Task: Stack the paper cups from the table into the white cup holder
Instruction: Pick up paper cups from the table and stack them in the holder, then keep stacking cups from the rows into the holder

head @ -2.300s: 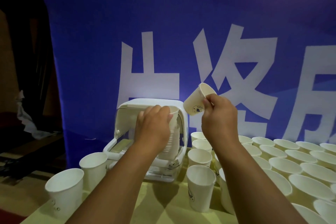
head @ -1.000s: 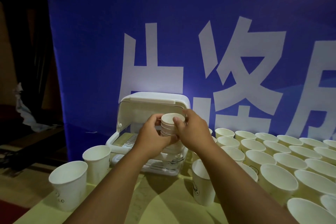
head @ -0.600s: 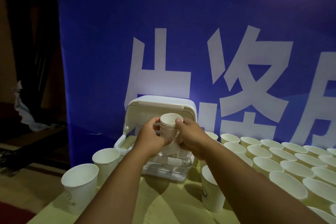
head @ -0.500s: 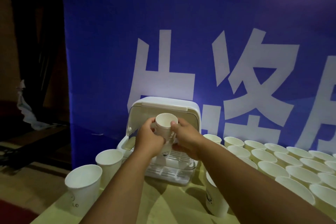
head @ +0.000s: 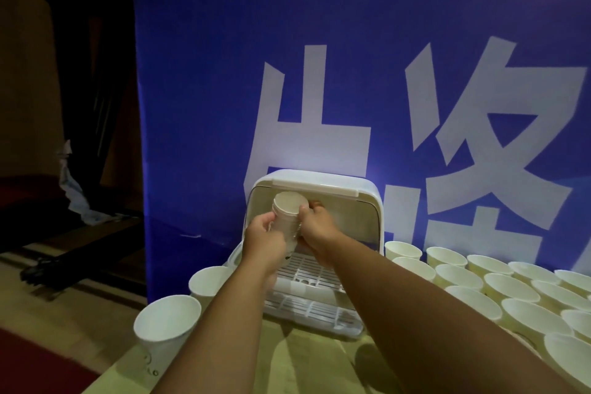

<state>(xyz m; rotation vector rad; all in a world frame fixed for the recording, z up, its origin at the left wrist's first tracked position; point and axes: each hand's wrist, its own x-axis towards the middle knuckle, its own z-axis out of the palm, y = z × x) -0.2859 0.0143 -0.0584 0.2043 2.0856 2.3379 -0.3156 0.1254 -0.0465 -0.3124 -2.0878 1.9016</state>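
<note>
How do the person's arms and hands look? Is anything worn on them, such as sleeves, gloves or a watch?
Both are bare. The left hand and right hand wear no gloves, and no ring shows. The left forearm and right forearm have no sleeve as far as the frame reaches, and no watch or bracelet at the wrists.

You get one view, worn on your head: wide-angle, facing forward and down, close over the near edge of the table. White cup holder sits centre frame, near; blue banner fills the far side.
</note>
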